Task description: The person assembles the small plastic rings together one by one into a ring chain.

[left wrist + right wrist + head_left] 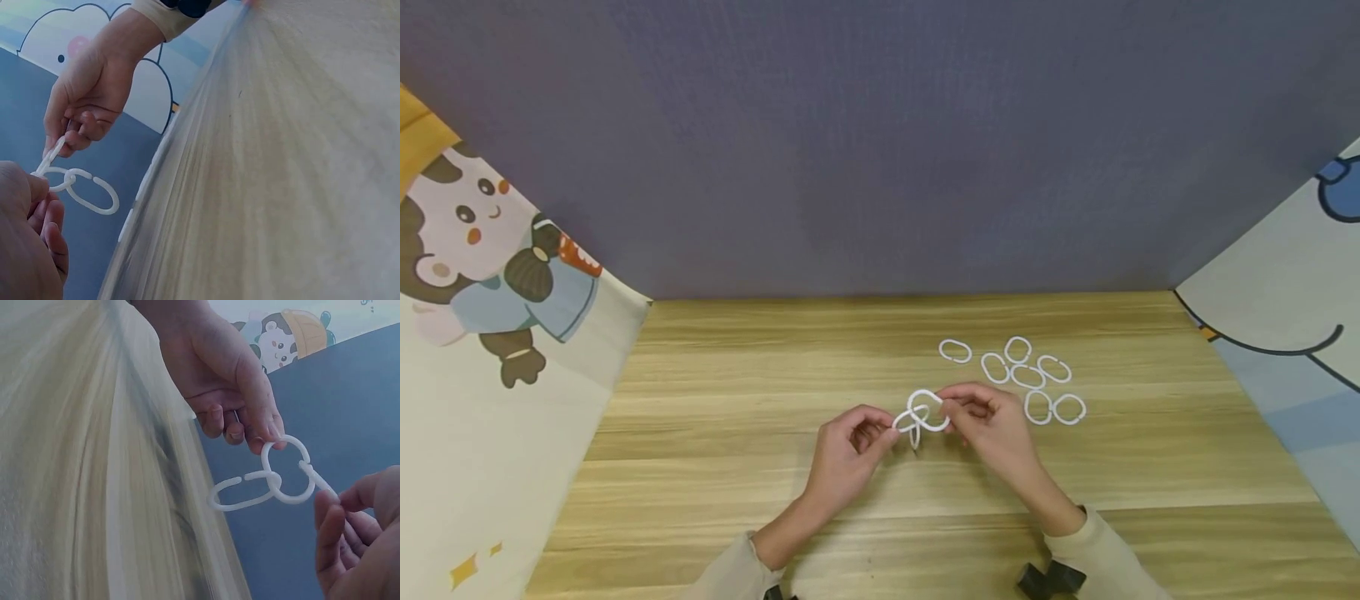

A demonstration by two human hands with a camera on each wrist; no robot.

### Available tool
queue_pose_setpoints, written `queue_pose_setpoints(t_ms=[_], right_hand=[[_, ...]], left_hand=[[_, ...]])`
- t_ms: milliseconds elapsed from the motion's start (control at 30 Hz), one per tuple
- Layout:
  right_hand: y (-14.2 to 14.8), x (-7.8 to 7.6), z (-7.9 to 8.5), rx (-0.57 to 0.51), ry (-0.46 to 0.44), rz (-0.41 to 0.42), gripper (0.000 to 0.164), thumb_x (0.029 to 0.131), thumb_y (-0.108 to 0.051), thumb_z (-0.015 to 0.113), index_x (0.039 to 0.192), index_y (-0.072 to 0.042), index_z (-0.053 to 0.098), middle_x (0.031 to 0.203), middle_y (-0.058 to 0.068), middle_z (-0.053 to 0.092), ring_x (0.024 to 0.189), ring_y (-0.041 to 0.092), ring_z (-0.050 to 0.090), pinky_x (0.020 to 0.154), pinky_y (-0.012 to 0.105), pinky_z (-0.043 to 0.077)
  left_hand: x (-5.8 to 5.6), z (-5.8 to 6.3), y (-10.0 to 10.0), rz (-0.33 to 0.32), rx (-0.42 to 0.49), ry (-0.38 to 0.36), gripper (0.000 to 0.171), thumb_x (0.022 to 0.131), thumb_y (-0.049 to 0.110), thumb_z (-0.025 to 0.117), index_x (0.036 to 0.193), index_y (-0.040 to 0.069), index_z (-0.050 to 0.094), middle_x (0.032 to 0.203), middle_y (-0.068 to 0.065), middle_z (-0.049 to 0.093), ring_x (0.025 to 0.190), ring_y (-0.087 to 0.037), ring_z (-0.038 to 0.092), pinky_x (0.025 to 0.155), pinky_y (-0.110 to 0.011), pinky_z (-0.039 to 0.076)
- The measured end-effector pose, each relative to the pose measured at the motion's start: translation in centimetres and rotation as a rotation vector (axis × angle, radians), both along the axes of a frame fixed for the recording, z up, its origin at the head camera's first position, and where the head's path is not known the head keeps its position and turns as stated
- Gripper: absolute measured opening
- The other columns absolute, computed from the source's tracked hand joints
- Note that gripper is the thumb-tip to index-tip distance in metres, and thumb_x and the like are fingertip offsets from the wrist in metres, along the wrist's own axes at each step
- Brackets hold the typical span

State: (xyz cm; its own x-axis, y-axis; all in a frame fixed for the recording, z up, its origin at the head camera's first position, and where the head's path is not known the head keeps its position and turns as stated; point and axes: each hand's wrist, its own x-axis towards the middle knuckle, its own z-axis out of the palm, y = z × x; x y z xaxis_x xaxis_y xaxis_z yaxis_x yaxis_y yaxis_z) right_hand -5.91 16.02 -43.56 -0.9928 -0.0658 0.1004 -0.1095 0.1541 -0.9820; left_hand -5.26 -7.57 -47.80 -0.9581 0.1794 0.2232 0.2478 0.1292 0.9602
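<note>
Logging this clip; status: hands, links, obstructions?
Left hand pinches one white link; right hand pinches another link. Third link hangs from the first. Nothing visibly in the way.

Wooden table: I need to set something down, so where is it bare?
The table is bare between the left hand and the left wall, and between the loose white links and the right wall. It is crowded near the right hand, where seven links lie.
</note>
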Motion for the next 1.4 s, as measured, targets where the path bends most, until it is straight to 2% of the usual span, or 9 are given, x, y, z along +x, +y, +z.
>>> queue_pose_setpoints(t_ms=[233, 467, 633, 867, 1000, 1133, 1233, 1400], right_hand=[[0.4, 0.1, 0.3, 0.027, -0.034, 0.014, 0.011, 0.100, 0.010, 0.069, 0.109, 0.011, 0.075, 0.086, 0.015, 0.074, 0.060, 0.015, 0.065, 0.051, 0.025, 0.055], [0.7, 0.0, 0.6, -0.005, -0.126, 0.043, 0.016, 0.099, 0.013, 0.063, 0.114, 0.015, 0.068, 0.087, 0.024, 0.071, 0.060, 0.015, 0.066, 0.051, 0.024, 0.056], [0.7, -0.2, 0.7, -0.050, -0.195, 0.061, 0.023, 0.096, 0.013, 0.062, 0.118, 0.013, 0.056, 0.085, 0.024, 0.072, 0.059, 0.014, 0.065, 0.051, 0.024, 0.055], [1.0, -0.3, 0.6, -0.051, -0.238, 0.124, 0.026, 0.100, 0.007, 0.065, 0.121, 0.013, 0.052, 0.085, 0.028, 0.072, 0.059, 0.015, 0.066, 0.052, 0.025, 0.056], [1.0, -0.3, 0.6, -0.045, -0.268, 0.135, 0.030, 0.102, 0.004, 0.066, 0.124, 0.014, 0.050, 0.086, 0.029, 0.072, 0.060, 0.016, 0.066, 0.054, 0.026, 0.056], [1.1, -0.3, 0.6, -0.044, -0.282, 0.144, 0.030, 0.103, 0.002, 0.067, 0.124, 0.013, 0.049, 0.086, 0.028, 0.072, 0.060, 0.017, 0.067, 0.054, 0.026, 0.057], [1.1, -0.3, 0.6, -0.046, -0.287, 0.156, 0.029, 0.103, 0.002, 0.067, 0.122, 0.013, 0.048, 0.085, 0.027, 0.072, 0.060, 0.016, 0.067, 0.054, 0.026, 0.058], [1.1, -0.2, 0.5, -0.057, -0.292, 0.187, 0.028, 0.102, 0.003, 0.065, 0.121, 0.013, 0.046, 0.083, 0.024, 0.071, 0.059, 0.014, 0.066, 0.054, 0.026, 0.058]], left_hand=[[0.0, 0.1, -0.2, 0.037, 0.011, -0.053, 0.010, 0.097, 0.005, 0.085, 0.103, 0.000, 0.079, 0.085, -0.005, 0.076, 0.075, -0.009, 0.063, 0.064, -0.018, 0.048], [-0.1, 0.1, -0.3, 0.057, -0.017, -0.085, 0.008, 0.097, 0.003, 0.084, 0.103, 0.002, 0.080, 0.084, -0.003, 0.076, 0.074, -0.010, 0.064, 0.064, -0.018, 0.048], [-0.1, 0.2, -0.2, 0.032, -0.065, -0.116, 0.008, 0.096, 0.002, 0.084, 0.103, 0.004, 0.080, 0.086, -0.001, 0.076, 0.074, -0.008, 0.064, 0.065, -0.019, 0.051], [-0.1, 0.0, -0.1, -0.008, -0.082, -0.130, 0.012, 0.098, 0.002, 0.082, 0.109, 0.003, 0.078, 0.094, -0.003, 0.078, 0.079, -0.010, 0.066, 0.067, -0.020, 0.053], [0.1, 0.1, -0.1, 0.000, -0.102, -0.074, 0.020, 0.095, -0.002, 0.083, 0.111, 0.008, 0.077, 0.101, -0.001, 0.078, 0.082, -0.010, 0.068, 0.066, -0.021, 0.053], [0.3, 0.4, 0.0, -0.007, -0.103, 0.055, 0.027, 0.089, -0.006, 0.088, 0.108, 0.010, 0.077, 0.100, 0.000, 0.077, 0.081, -0.008, 0.067, 0.063, -0.022, 0.054], [0.4, 0.5, 0.2, -0.020, -0.089, 0.121, 0.030, 0.085, -0.008, 0.090, 0.104, 0.011, 0.077, 0.098, -0.001, 0.075, 0.080, -0.008, 0.065, 0.062, -0.022, 0.053], [0.4, 0.5, 0.4, -0.032, -0.076, 0.167, 0.033, 0.084, -0.008, 0.091, 0.105, 0.012, 0.077, 0.098, -0.003, 0.074, 0.080, -0.006, 0.064, 0.062, -0.021, 0.053]])
